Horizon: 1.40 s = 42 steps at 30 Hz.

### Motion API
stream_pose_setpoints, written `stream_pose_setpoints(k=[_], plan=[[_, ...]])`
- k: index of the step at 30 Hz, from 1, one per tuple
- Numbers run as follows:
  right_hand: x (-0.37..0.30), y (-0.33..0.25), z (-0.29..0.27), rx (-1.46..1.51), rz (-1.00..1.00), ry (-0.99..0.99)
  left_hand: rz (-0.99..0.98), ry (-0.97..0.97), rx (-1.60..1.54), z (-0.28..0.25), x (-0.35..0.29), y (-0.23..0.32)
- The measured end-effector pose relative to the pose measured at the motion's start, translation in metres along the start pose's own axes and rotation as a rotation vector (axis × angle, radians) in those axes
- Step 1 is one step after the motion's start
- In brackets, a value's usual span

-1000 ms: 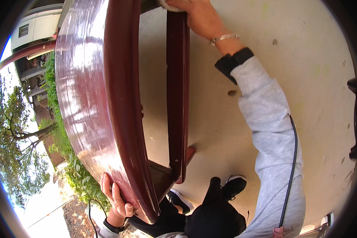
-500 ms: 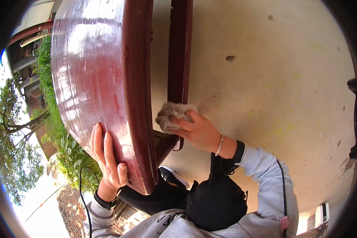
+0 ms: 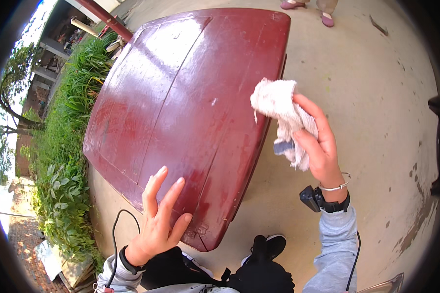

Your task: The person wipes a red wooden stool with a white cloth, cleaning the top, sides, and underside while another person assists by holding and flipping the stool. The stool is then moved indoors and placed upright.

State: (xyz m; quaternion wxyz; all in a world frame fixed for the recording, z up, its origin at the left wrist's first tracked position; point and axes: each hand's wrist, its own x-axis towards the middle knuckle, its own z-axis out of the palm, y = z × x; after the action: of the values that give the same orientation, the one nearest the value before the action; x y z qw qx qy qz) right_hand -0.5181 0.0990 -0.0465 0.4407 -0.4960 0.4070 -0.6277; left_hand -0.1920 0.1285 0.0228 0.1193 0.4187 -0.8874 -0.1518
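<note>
A glossy dark red wooden table (image 3: 195, 102) stretches away in front of me, with seams running along its top. In my right hand (image 3: 321, 141) is a crumpled whitish cleaning rag (image 3: 283, 105), with a dark patch on its lower part. The rag is at the table's right edge; whether it touches the wood I cannot tell. Over the near left corner of the tabletop is my left hand (image 3: 161, 219), its fingers spread and nothing in it. Contact between those fingertips and the surface is unclear.
Green plants (image 3: 63, 185) grow along the left side, beside a brick path. Another person's feet in purple shoes (image 3: 327, 19) stand on the concrete floor (image 3: 366, 97) beyond the table. A reddish post (image 3: 105, 19) rises at the far left. My own shoes are below the near edge.
My view has lifted and now takes in the whole tabletop. My right hand has brought the rag up from beside the table's side edge. The left hand's fingers have spread.
</note>
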Motion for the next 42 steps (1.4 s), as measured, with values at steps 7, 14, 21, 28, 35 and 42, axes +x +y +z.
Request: stream_pose_setpoints(k=[7,14,21,28,35,42], plan=[[0.113,0.037,0.024,-1.206,-0.408,-0.001,-0.115,0.138,-0.281,-0.01,-0.081,-0.021],[-0.032,-0.042,0.113,-0.856,0.002,-0.676,-0.338,0.179,-0.406,-0.018,-0.14,-0.065],[-0.07,-0.049,0.145,-0.853,0.318,-0.711,-0.447,0.237,-0.5,0.0,-0.157,-0.057],[-0.057,-0.142,0.193,-0.614,1.082,-0.572,-0.267,0.138,-0.723,-0.161,-0.134,0.024],[0.117,-0.428,0.09,-0.15,0.668,0.334,-0.268,0.03,-0.514,-0.402,-0.15,0.065],[0.144,-0.947,-0.019,-0.628,-0.292,0.831,-0.138,0.159,-0.374,-0.513,-0.18,0.065]])
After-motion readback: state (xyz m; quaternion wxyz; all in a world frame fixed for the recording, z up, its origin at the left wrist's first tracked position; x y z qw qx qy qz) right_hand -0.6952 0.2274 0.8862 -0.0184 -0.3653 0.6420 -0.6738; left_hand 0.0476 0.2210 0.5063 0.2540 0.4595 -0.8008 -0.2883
